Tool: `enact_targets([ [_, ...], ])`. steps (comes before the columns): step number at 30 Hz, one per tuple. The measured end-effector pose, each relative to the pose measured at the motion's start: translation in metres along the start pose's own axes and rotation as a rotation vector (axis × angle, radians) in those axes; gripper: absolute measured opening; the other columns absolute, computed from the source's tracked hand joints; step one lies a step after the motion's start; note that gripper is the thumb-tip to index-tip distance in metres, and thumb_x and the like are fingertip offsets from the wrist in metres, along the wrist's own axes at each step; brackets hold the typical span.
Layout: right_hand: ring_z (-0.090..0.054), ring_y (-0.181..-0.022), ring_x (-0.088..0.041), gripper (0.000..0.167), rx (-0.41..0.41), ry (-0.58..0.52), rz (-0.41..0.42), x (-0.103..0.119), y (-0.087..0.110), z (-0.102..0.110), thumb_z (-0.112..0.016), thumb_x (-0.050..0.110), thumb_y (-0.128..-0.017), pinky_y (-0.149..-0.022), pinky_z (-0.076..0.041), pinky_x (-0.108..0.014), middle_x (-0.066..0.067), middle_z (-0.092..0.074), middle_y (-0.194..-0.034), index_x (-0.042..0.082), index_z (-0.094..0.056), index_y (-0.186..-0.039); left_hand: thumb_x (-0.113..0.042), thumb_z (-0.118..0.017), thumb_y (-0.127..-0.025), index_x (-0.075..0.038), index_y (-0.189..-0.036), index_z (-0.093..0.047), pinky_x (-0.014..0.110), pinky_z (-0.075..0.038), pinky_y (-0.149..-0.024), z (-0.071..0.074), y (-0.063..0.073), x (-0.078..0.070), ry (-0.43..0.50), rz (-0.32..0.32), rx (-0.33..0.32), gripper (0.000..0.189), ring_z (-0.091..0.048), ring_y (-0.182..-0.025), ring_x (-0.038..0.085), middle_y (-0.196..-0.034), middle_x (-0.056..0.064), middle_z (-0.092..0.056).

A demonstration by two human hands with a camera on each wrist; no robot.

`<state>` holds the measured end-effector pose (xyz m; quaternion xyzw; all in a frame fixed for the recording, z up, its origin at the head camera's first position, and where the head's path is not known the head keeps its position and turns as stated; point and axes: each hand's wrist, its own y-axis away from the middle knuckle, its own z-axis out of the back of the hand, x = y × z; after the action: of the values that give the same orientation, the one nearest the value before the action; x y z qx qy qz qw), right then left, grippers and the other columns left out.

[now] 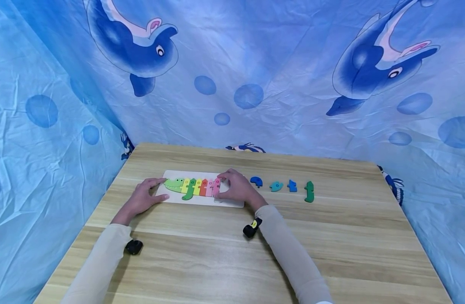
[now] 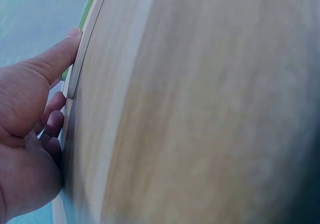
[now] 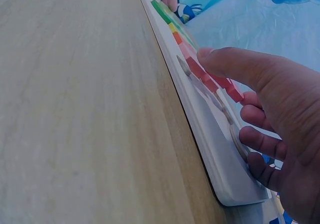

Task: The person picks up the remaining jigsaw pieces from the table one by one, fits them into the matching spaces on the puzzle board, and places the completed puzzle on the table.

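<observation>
A white crocodile puzzle board point(image 1: 202, 203) lies on the table. Set in it from the left are a green head point(image 1: 174, 184), yellow pieces, a green leg piece point(image 1: 188, 192), an orange-red piece point(image 1: 203, 188) and pink pieces. My right hand point(image 1: 237, 188) pinches the rightmost pink puzzle piece point(image 1: 216, 187) between thumb and index finger, over the right part of the board; its other fingers curl near the bare recess in the right wrist view. At the board's left end, my left hand point(image 1: 142, 196) rests with straight thumb and index finger touching the board.
To the right of the board lie several loose pieces in a row: a dark blue one point(image 1: 256, 181), a teal one point(image 1: 276, 186), a blue one point(image 1: 292, 185) and a green leg-shaped one point(image 1: 309, 192). A blue dolphin-print cloth point(image 1: 224, 50) hangs behind the wooden table point(image 1: 217, 261).
</observation>
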<state>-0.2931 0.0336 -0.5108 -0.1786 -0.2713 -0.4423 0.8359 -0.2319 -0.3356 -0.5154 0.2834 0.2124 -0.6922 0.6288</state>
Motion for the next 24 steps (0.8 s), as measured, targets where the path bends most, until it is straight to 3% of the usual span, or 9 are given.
enact_targets([
  [11, -0.055, -0.102, -0.015, 0.077, 0.022, 0.018, -0.032, 0.0033, -0.0006, -0.0001, -0.087, 0.057, -0.075, -0.095, -0.051, -0.034, 0.001, -0.059, -0.119, 0.017, -0.066, -0.137, -0.035, -0.078, -0.092, -0.009, -0.154, -0.046, 0.069, -0.025, -0.111, 0.0005, 0.0005, -0.0011, 0.001, 0.003, 0.003, 0.074, -0.027, -0.140, 0.053, -0.156, 0.030, -0.033],
  [24, -0.054, -0.098, -0.014, 0.077, 0.027, 0.027, -0.029, 0.0038, -0.0011, -0.0010, -0.087, 0.056, -0.075, -0.088, -0.050, -0.031, 0.002, -0.059, -0.115, 0.016, -0.066, -0.138, -0.036, -0.078, -0.092, -0.010, -0.154, -0.046, 0.070, -0.025, -0.111, 0.0002, 0.0013, -0.0017, 0.004, 0.003, 0.001, 0.074, -0.028, -0.140, 0.053, -0.157, 0.030, -0.033],
])
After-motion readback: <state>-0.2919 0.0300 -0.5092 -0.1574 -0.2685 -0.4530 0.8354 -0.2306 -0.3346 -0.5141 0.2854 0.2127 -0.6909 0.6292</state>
